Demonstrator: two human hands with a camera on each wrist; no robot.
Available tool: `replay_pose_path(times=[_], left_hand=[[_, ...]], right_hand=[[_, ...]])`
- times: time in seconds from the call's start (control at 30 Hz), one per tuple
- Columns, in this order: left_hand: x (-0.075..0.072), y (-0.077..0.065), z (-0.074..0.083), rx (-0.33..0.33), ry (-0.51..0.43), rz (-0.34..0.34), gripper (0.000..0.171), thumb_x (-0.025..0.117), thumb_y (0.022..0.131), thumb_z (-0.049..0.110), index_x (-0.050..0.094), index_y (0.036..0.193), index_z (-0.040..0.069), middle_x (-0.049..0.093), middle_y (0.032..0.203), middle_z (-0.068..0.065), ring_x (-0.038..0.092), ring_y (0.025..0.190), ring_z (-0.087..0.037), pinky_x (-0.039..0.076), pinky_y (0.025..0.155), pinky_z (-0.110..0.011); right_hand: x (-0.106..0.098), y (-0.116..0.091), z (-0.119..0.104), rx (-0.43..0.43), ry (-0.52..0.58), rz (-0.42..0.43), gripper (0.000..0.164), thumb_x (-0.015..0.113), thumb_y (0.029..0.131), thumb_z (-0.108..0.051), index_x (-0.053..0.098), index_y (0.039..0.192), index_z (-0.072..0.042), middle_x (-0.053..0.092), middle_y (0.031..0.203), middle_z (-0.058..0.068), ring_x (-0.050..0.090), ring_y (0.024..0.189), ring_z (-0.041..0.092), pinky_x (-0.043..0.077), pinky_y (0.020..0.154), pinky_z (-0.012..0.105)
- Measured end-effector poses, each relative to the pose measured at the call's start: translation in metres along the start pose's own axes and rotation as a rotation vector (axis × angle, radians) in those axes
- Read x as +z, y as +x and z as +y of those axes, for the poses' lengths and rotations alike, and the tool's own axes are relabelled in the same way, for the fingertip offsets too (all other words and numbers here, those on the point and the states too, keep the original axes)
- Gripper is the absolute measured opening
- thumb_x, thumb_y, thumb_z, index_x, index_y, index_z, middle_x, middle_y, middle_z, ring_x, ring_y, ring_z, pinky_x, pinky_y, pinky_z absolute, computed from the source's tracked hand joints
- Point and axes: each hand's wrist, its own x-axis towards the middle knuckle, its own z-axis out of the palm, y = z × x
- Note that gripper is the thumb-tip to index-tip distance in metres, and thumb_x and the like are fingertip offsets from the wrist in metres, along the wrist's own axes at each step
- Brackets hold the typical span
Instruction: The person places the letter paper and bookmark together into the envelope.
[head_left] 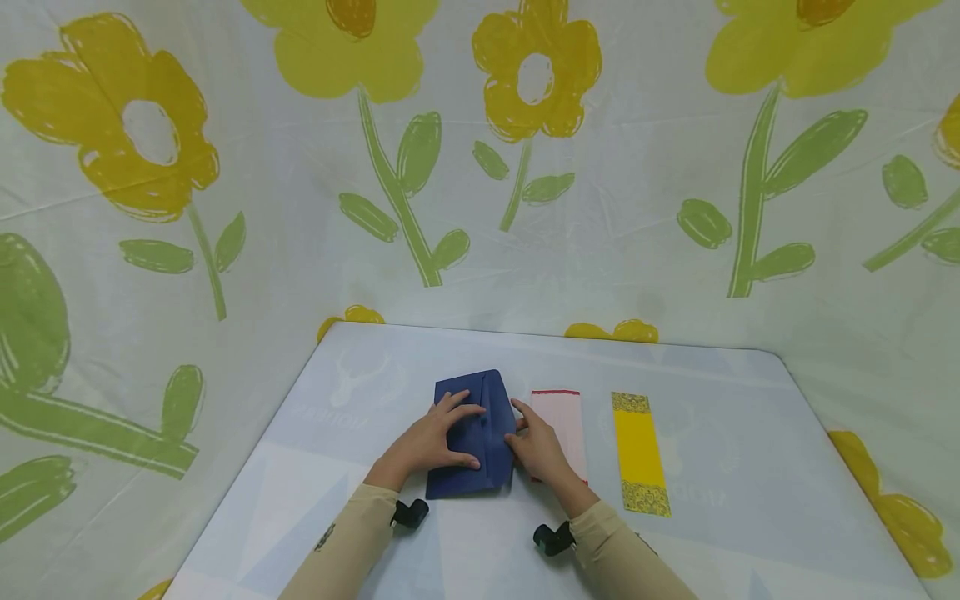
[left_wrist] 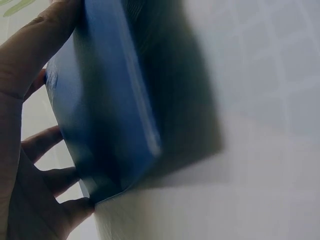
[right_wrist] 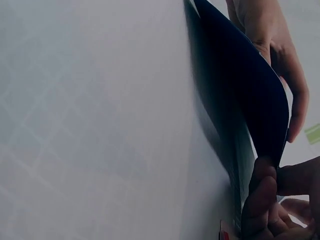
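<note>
A dark blue envelope (head_left: 467, 435) lies on the table, its flap (head_left: 500, 457) at the right side and partly raised. My left hand (head_left: 426, 440) rests on the envelope's body with fingers and thumb spread apart. At the flap's outer edge, my right hand (head_left: 542, 452) pinches the paper between thumb and fingers. The right wrist view shows this pinch at the lower end of the dark flap (right_wrist: 255, 90), which stands away from the table. In the left wrist view the envelope (left_wrist: 110, 100) appears at a slant beside the left fingers.
A pale pink paper slip (head_left: 558, 414) with red ends lies partly under the right hand and wrist. Farther right is a yellow paper strip (head_left: 639, 452) with patterned ends. The white table (head_left: 720, 433) meets a flower-printed cloth (head_left: 615, 208) at the back and sides.
</note>
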Motion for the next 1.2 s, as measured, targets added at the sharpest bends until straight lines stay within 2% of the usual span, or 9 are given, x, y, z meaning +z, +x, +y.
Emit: replay_pose_path(times=[0.33,0.53,0.7,0.93,1.1,1.2], left_hand=[[-0.003,-0.001,0.002,0.002,-0.017,-0.010,0.085,0.066,0.061,0.073,0.037,0.136,0.045,0.019,0.153,0.002,0.011,0.139,-0.041,0.030,0.097,-0.065],[-0.001,0.001,-0.001,0.001,-0.007,-0.004,0.085,0.065,0.060,0.074,0.035,0.135,0.049,0.018,0.154,0.003,0.011,0.139,-0.039,0.027,0.100,-0.064],[-0.001,0.002,-0.001,-0.007,-0.010,0.001,0.084,0.066,0.060,0.074,0.035,0.134,0.050,0.019,0.153,0.005,0.012,0.139,-0.039,0.030,0.098,-0.065],[-0.001,0.003,0.000,-0.011,0.012,-0.005,0.085,0.066,0.060,0.074,0.036,0.135,0.048,0.018,0.154,0.004,0.012,0.139,-0.040,0.029,0.098,-0.065],[-0.001,0.004,0.000,-0.006,0.024,-0.005,0.087,0.066,0.059,0.075,0.037,0.136,0.046,0.018,0.154,0.004,0.011,0.140,-0.037,0.027,0.102,-0.062],[0.000,0.004,-0.001,-0.004,0.026,-0.003,0.087,0.067,0.059,0.074,0.037,0.136,0.046,0.018,0.154,0.003,0.011,0.140,-0.037,0.027,0.102,-0.062]], right_hand=[[-0.002,-0.001,-0.001,0.016,-0.038,0.008,0.063,0.065,0.085,-0.011,0.038,0.141,-0.014,0.060,0.105,0.011,0.056,0.052,0.012,0.048,0.048,0.028],[-0.005,-0.002,-0.001,0.049,-0.022,0.027,0.064,0.067,0.083,-0.011,0.038,0.141,-0.014,0.061,0.107,0.009,0.058,0.052,0.012,0.049,0.048,0.027],[-0.011,-0.002,0.002,0.056,0.012,0.042,0.065,0.068,0.082,-0.009,0.038,0.141,-0.012,0.061,0.105,0.008,0.061,0.054,0.013,0.051,0.050,0.027],[-0.030,0.003,0.007,0.155,0.044,0.113,0.061,0.067,0.085,-0.016,0.040,0.139,-0.020,0.060,0.107,0.004,0.062,0.056,0.014,0.054,0.061,0.026],[-0.042,0.003,0.012,0.227,0.025,0.121,0.062,0.067,0.085,-0.021,0.039,0.140,-0.024,0.059,0.111,0.004,0.061,0.060,0.014,0.054,0.064,0.026],[-0.047,0.002,0.016,0.241,0.021,0.121,0.062,0.066,0.086,-0.023,0.037,0.141,-0.024,0.059,0.112,0.004,0.061,0.061,0.014,0.054,0.065,0.025]])
